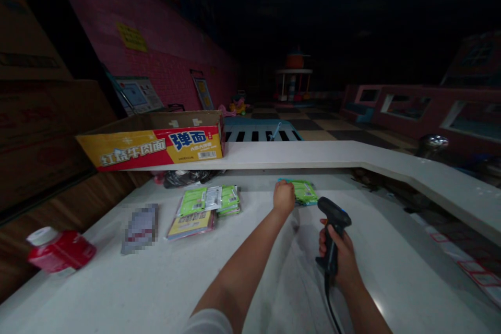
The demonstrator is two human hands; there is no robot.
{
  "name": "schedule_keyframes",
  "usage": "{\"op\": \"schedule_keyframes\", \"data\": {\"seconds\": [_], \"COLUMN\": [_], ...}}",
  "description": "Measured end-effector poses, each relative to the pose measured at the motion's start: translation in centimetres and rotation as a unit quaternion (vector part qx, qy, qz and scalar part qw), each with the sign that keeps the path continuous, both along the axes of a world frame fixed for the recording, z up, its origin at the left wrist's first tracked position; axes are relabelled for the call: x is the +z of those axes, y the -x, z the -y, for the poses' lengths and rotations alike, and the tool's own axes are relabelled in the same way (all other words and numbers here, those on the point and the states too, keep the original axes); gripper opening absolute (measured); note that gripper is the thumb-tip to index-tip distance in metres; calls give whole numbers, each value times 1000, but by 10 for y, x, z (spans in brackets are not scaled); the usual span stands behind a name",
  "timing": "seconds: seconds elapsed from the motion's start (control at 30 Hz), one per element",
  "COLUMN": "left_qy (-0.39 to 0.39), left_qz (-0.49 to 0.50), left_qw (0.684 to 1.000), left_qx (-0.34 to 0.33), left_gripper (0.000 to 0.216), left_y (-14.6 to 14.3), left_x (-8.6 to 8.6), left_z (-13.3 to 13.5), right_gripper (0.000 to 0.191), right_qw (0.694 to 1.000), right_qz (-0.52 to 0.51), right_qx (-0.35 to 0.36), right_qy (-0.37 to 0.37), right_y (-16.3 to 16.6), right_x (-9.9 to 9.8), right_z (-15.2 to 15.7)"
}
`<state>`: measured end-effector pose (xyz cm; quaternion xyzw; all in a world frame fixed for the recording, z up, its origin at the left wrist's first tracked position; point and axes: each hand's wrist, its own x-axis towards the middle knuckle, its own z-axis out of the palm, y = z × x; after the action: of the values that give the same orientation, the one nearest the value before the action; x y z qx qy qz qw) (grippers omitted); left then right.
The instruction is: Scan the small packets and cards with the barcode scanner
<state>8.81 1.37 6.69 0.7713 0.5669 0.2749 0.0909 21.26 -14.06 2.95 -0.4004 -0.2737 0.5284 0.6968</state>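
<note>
My right hand (341, 250) is wrapped round the handle of a black barcode scanner (332, 214), its head pointing up and to the left and its cable hanging down. At the far side of the white counter, my left hand (284, 196) is closed on the left end of a green packet (304, 191). The fingertips are hidden behind the hand. Further left lies a stack of similar green packets (229, 197) with a silvery one among them. Partly beneath these is a yellow flat packet (191, 224).
A raised white ledge (289, 154) runs along the counter's back, bearing an open instant-noodle carton (156, 145). A red bottle with a white cap (62, 253) lies at the left, near a blurred grey item (141, 229). Brown boxes (47, 130) stand far left.
</note>
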Motion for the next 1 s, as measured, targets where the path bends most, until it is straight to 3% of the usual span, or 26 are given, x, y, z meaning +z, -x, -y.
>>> {"op": "schedule_keyframes", "data": {"seconds": [0.1, 0.23, 0.73, 1.0], "left_qy": [-59, -56, -78, -92], "left_qz": [-123, -185, -171, -144], "left_qw": [990, 979, 981, 983], "left_qx": [-39, -68, -52, -71], "left_gripper": [20, 22, 23, 26], "left_y": [2, -3, -13, 13], "left_x": [-6, -17, -31, -23], "left_z": [10, 12, 8, 23], "right_gripper": [38, 40, 41, 43], "right_qw": [1000, 1000, 1000, 1000], "right_qz": [-3, 1, -6, -1], "right_qx": [0, -3, -9, 19], "right_qy": [0, 4, 8, 11], "right_y": [0, 0, 1, 2], "right_x": [0, 0, 2, 4], "right_z": [0, 0, -1, 1]}}
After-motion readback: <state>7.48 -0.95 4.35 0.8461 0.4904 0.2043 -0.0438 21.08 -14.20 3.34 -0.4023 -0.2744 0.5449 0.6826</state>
